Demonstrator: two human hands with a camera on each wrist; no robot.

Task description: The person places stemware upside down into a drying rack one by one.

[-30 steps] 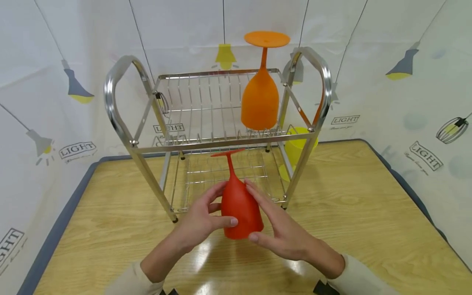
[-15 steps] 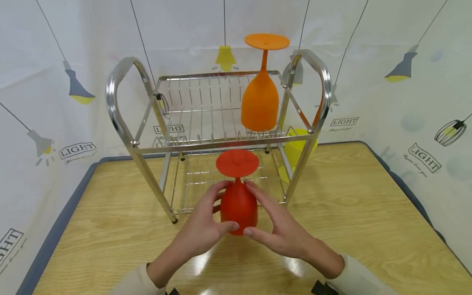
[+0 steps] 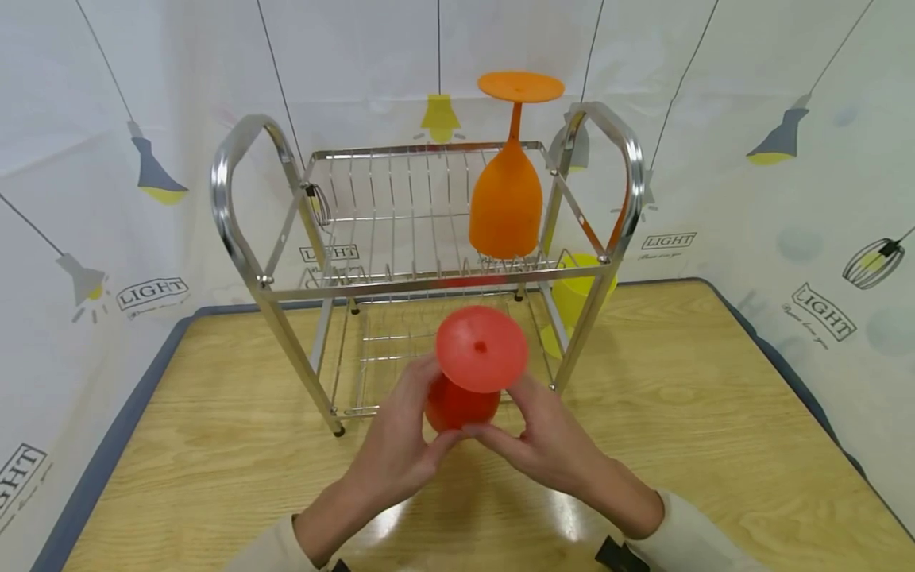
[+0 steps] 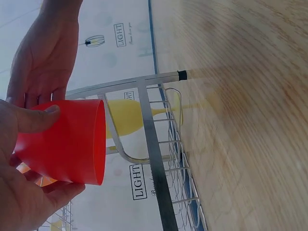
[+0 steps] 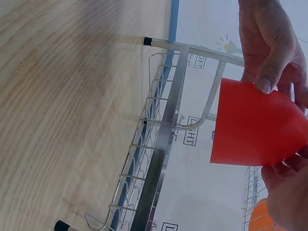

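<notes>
Both hands hold a red wine glass upside down above the table, in front of the rack. Its round foot tilts toward the head camera and hides the stem there. My left hand grips the bowl's left side, and my right hand its right side. In the head view the thumbs meet at the near side of the bowl. From the left wrist, the bowl shows its rim clear of the wooden table. The right wrist view has the same bowl between the two hands.
A two-tier metal dish rack stands on the wooden table. An orange wine glass rests upside down on its upper tier, at the right. Behind the rack's right side stands a yellow wine glass. A lamp-patterned sheet surrounds the table.
The red wine glass has tipped so its foot swings toward the head camera. Both hands turn with it, and the thumbs have come together.
</notes>
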